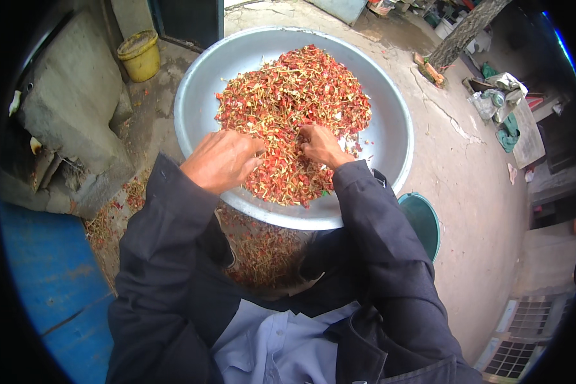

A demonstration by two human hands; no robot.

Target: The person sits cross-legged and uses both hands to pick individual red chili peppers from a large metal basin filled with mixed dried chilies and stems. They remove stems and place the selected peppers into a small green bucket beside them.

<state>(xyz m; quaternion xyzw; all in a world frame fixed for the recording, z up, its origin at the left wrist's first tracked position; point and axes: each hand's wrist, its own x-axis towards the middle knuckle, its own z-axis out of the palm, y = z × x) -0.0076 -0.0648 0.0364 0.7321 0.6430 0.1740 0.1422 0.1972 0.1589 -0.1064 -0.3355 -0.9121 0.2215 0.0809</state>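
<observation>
A wide metal basin (398, 115) stands before me, holding a heap of chopped dried red chilies (297, 96) mixed with pale stems and seeds. Over the near left side of the heap is my left hand (223, 158), its fingers curled and thumb toward the middle. My right hand (322, 145) reaches in from the right, with bent fingertips at the chilies. Whether either hand pinches a piece is hidden by the fingers. White bits (348, 145) lie beside my right wrist, and a small green piece (324, 193) shows near the basin's front rim.
A green bucket (420, 223) stands against the basin's near right. Stems and chili bits (264, 254) litter the ground between my feet. At left are a yellow bucket (141, 60), a concrete block structure (72, 96) and a blue panel (53, 269). A tree trunk (465, 33) rises at far right.
</observation>
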